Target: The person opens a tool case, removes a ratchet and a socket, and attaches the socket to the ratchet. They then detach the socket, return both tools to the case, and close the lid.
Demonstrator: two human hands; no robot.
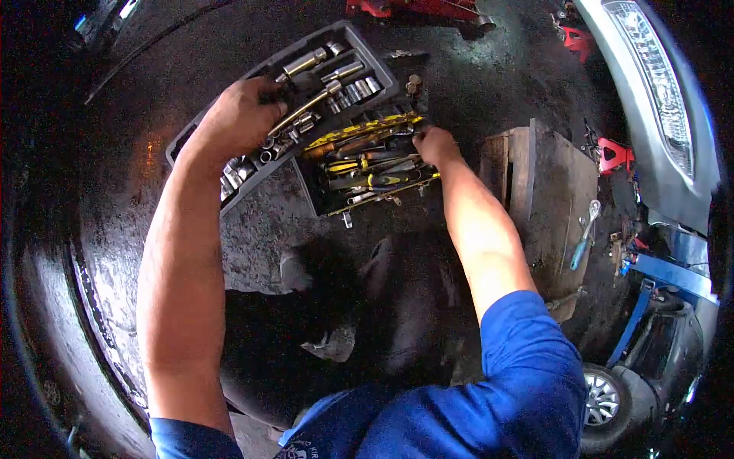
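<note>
My left hand (243,116) reaches over a grey socket tray (375,57), its darkened fingers bent and the thumb apart, with no held item visible. Close by its thumb lies a long chrome bar (307,107), and several sockets (355,93) fill the tray. My right hand (439,147) is closed at the right end of a small black-and-yellow toolbox (325,205); its fingertips are partly hidden, and I cannot make out what they grip. Inside the toolbox are several hand tools, among them a yellow-and-black handled tool (348,164) and screwdriver-like handles (390,179).
A wooden box (562,191) stands at the right, with a blue-handled ratchet (586,236) on top. Beyond it are a car's front with its headlight (650,69), a red jack stand (614,154) and a wheel (602,398). A red floor jack (428,9) is at the top.
</note>
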